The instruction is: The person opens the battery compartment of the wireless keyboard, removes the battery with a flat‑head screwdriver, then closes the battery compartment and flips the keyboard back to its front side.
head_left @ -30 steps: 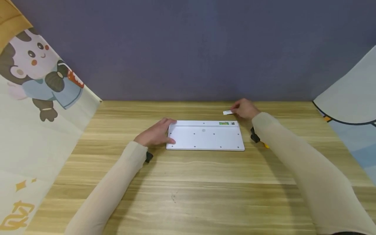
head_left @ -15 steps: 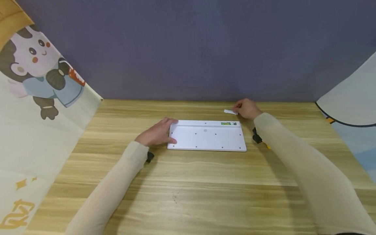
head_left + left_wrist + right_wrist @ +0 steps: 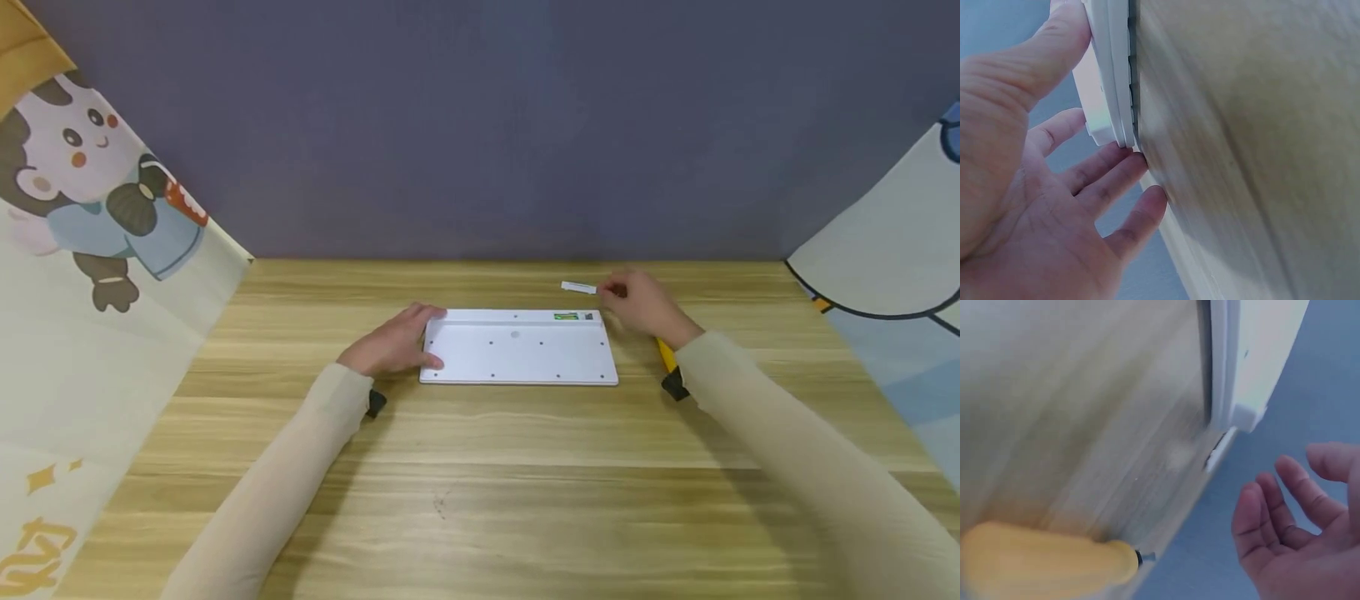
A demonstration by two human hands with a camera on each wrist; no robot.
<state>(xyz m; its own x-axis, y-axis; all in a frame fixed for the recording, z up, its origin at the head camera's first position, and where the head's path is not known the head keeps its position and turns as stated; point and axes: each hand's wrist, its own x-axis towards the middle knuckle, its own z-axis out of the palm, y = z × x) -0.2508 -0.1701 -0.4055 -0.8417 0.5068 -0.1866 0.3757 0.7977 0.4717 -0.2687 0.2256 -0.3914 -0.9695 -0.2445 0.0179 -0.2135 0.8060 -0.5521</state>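
A white keyboard (image 3: 517, 354) lies face down, with screw heads dotted over its back. At its left end, my left hand (image 3: 393, 342) holds it, thumb on the back and fingers at the far corner and edge. A small green-and-yellow patch (image 3: 566, 317) shows near the far right corner; whether it is a battery or a label I cannot tell. Beyond that corner a narrow white strip, like a battery cover (image 3: 578, 287), lies on the table. My right hand (image 3: 645, 304) is just right of the strip, fingers loosely curled and holding nothing.
A yellow-handled screwdriver (image 3: 1054, 559) lies on the wooden table (image 3: 517, 467) beneath the right wrist, partly hidden in the head view (image 3: 666, 356). A dark blue panel (image 3: 517, 125) rises behind the table. Printed cartoon panels flank both sides.
My right hand has let go of the white strip and drawn back right and nearer. The strip now lies on the table. The left hand stays on the keyboard.
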